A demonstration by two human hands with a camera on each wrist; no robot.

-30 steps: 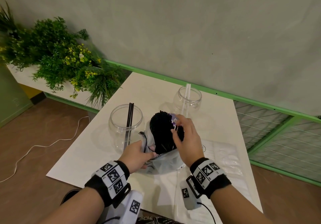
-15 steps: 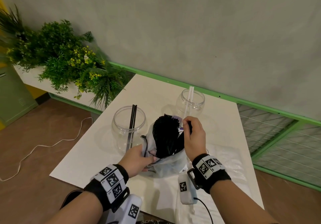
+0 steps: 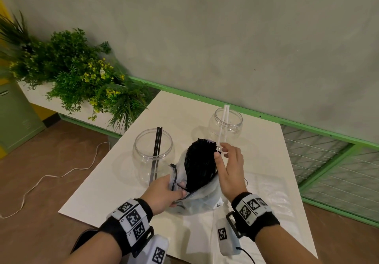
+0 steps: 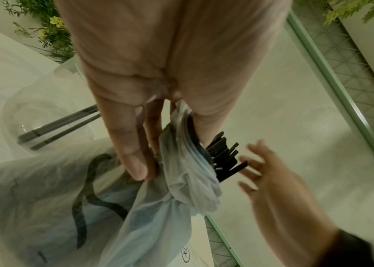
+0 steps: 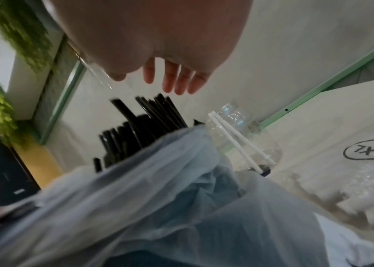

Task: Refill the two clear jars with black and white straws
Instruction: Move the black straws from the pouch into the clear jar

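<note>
Since a moment ago my right hand (image 3: 230,171) let go, fingers now spread over the black straws (image 3: 200,165); my left hand (image 3: 164,194) pinches the thin crinkly bag (image 3: 202,199) on the smooth white tabletop (image 3: 114,186).

From my remote seat I am seeing a leafy green plant with yellow flowers (image 3: 82,83) sitting in a white planter (image 3: 39,99) left of the desk (image 3: 184,112). A white cable (image 3: 51,177) is trailing across the brown floor (image 3: 41,151). A green-framed wire fence (image 3: 332,161) is running along the grey wall (image 3: 225,38).
</note>
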